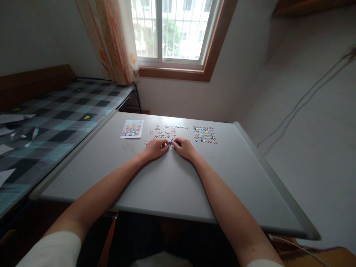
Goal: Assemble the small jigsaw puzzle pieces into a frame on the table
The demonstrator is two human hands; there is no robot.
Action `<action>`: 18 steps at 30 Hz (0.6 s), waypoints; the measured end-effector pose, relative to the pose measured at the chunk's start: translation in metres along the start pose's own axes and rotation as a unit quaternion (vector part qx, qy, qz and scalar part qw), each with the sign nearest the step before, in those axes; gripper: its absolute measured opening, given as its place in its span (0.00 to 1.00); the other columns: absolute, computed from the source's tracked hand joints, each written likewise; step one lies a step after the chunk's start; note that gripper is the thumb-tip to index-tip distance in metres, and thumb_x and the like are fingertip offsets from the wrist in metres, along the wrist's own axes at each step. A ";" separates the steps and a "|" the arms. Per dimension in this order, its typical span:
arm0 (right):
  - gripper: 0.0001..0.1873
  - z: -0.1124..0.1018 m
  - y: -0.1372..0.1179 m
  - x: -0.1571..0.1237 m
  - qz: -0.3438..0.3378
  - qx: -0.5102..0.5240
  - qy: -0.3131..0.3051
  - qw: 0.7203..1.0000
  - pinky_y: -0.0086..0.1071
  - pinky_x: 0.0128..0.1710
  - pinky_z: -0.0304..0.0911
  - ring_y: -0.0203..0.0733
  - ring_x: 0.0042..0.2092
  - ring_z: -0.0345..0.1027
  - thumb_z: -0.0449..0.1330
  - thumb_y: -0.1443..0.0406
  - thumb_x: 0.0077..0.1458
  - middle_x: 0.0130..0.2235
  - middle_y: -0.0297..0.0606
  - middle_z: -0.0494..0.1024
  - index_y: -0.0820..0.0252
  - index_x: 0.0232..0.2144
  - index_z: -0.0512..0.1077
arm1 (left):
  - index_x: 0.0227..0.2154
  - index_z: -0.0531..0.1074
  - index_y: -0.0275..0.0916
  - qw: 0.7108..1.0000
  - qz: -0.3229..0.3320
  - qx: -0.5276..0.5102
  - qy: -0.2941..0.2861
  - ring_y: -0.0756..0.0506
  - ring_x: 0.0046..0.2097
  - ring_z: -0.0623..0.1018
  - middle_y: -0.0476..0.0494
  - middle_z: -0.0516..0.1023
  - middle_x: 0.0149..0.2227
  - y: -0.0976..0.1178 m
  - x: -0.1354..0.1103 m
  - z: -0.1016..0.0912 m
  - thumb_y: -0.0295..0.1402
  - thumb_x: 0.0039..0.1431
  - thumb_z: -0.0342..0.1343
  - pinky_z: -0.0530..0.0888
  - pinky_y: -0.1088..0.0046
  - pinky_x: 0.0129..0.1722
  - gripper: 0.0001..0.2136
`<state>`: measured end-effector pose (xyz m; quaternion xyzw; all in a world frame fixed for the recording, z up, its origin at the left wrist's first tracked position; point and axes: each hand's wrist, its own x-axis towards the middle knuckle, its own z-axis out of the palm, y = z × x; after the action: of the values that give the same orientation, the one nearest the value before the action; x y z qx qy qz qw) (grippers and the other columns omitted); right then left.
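My left hand (156,148) and my right hand (183,147) rest close together on the grey table (167,181), fingertips pinched and nearly touching over a small blue jigsaw piece (170,142). Just beyond them lie several loose pieces (164,133), scattered face down and pale. To the right sits a tighter cluster of colourful pieces (205,134). A small colourful reference picture (132,128) lies flat at the left of the pieces.
A bed with a checked blue-black cover (55,118) runs along the table's left edge, with papers on it. A window and curtain (111,40) stand behind. White walls close the right side, with a cable (303,100) hanging there.
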<state>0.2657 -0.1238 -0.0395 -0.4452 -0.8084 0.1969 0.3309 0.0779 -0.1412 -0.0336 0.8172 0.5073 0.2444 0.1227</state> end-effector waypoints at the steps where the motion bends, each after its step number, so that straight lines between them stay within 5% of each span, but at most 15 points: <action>1: 0.09 0.000 0.000 0.000 0.000 0.000 0.000 1.000 0.28 0.33 0.56 0.35 0.31 0.63 0.55 0.66 0.56 0.29 0.37 0.75 0.61 0.26 0.72 | 0.33 0.76 0.41 1.000 0.001 -0.001 0.001 0.50 0.27 0.73 0.48 0.78 0.27 0.000 0.000 0.000 0.40 0.58 0.51 0.63 0.76 0.27 0.12; 18: 0.09 0.000 0.001 0.001 0.002 0.003 -0.005 1.000 0.29 0.34 0.56 0.35 0.31 0.63 0.55 0.65 0.56 0.29 0.36 0.75 0.61 0.26 0.73 | 0.33 0.76 0.42 1.000 -0.001 0.002 0.003 0.50 0.28 0.73 0.49 0.78 0.27 -0.003 0.000 0.002 0.41 0.58 0.51 0.62 0.76 0.27 0.12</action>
<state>0.2658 -0.1227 -0.0402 -0.4449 -0.8086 0.2021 0.3277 0.0769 -0.1394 -0.0367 0.8164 0.5087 0.2455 0.1200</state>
